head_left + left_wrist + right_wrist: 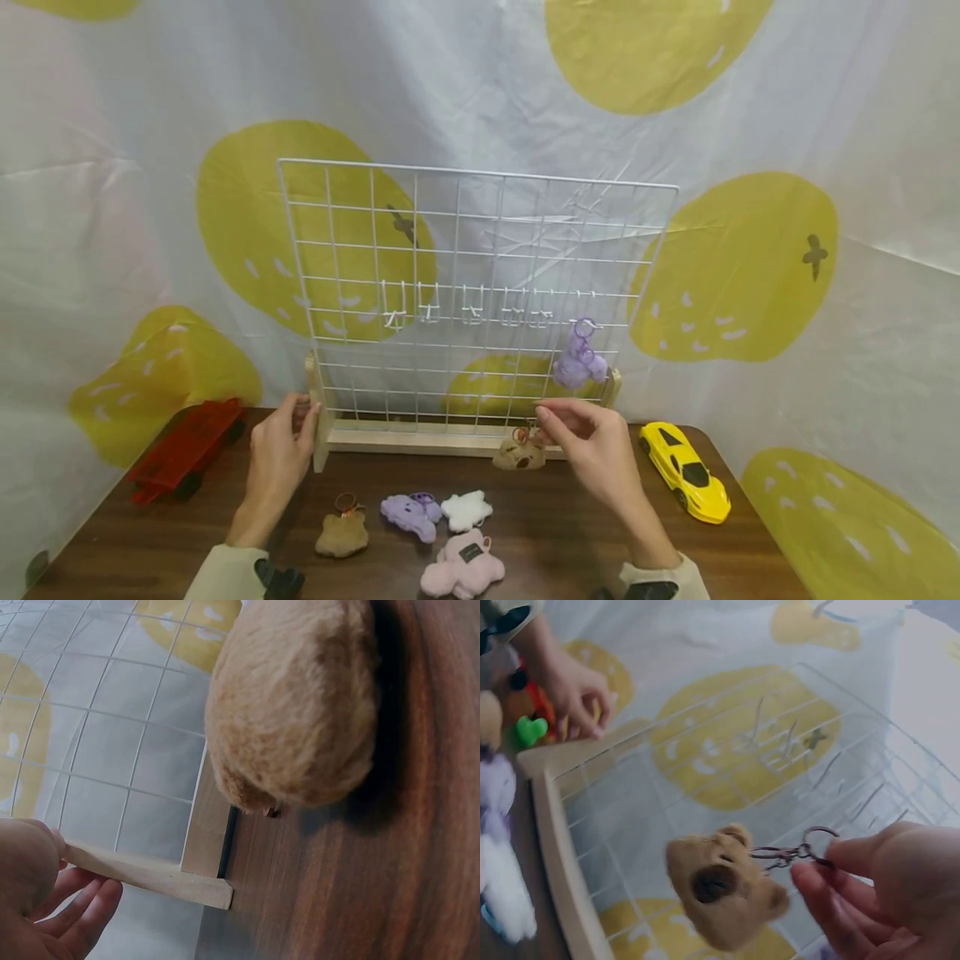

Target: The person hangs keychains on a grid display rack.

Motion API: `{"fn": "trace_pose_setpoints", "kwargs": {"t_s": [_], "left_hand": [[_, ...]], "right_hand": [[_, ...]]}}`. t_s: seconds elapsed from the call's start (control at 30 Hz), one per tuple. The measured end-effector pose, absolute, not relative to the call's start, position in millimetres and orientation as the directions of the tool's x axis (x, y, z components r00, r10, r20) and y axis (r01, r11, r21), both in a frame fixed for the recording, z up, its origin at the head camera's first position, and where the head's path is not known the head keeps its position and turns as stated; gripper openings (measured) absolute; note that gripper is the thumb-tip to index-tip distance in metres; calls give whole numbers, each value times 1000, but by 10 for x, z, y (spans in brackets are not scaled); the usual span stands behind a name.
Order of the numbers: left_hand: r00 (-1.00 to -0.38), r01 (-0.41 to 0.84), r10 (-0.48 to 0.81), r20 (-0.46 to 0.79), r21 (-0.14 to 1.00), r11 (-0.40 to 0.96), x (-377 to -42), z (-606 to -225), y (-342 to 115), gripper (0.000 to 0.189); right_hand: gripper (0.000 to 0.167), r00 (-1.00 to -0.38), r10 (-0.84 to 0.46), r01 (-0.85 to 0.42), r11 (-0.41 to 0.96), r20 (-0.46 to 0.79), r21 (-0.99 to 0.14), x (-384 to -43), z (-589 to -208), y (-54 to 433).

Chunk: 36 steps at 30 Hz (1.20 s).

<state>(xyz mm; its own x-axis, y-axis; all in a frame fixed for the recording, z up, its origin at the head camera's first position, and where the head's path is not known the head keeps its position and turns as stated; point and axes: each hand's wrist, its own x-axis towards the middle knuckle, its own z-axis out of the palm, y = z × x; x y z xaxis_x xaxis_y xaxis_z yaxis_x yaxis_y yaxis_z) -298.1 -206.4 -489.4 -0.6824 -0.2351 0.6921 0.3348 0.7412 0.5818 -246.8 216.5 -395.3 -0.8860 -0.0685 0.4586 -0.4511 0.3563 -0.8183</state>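
Pinching bear keychain (pixel 519 455) by ring (pixel 821 829) in right hand (pixel 597 446); gripping wooden upright (pixel 322 427) with left hand (pixel 279 442), presumably for steadiness.

Wire rack (pixel 456 252) is stood at rear of counter (pixel 585 533), curtain (pixel 480 92) behind. Hooks (pixel 472 316) are set in a row across it; hung plush (pixel 576 368) is carried at the row's right end. Bear plush (pixel 517 455) is suspended from right grip (pixel 600 446), before the rack's base (pixel 420 442). Left post (pixel 322 421) is held in left grip (pixel 279 450). Four loose plushes (pixel 408 515) are grouped in front. Flanks: toy vehicle (pixel 187 450) left, toy car (pixel 684 471) right.
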Motion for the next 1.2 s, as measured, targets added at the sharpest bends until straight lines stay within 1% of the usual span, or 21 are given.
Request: {"fn": "trace_pose_setpoints", "kwargs": {"t_s": [0.13, 0.3, 0.5, 0.63, 0.77, 0.97, 1.2], "left_hand": [[-683, 334, -231, 693, 577, 745, -2976, -4895, -2073, 13], [-676, 339, -237, 698, 580, 741, -2970, -4892, -2078, 13], [-680, 334, -240, 692, 584, 740, -2959, -4880, -2079, 13], [-687, 330, -241, 686, 590, 737, -2959, -4886, -2067, 13], [-686, 332, -238, 688, 587, 738, -2970, -4897, -2063, 13], [-684, 334, -241, 688, 590, 735, -2979, -4909, -2071, 13], [-690, 337, -239, 683, 596, 729, -2991, -4922, -2083, 15]], "right_hand": [[16, -869, 44, -470, 240, 493, -849, -2461, -3831, 2089], [22, -830, 142, -525, 128, 539, -842, -2500, -3656, 1991], [25, -773, 204, -606, 43, 601, -794, -2601, -3488, 1902], [29, -749, 230, -637, 4, 621, -770, -2670, -3420, 1850], [28, -732, 288, -651, -28, 618, -758, -2732, -3388, 1792], [30, -733, 333, -645, -63, 594, -761, -2815, -3357, 1727], [28, -780, 334, -593, -127, 529, -795, -2875, -3357, 1693]]}}
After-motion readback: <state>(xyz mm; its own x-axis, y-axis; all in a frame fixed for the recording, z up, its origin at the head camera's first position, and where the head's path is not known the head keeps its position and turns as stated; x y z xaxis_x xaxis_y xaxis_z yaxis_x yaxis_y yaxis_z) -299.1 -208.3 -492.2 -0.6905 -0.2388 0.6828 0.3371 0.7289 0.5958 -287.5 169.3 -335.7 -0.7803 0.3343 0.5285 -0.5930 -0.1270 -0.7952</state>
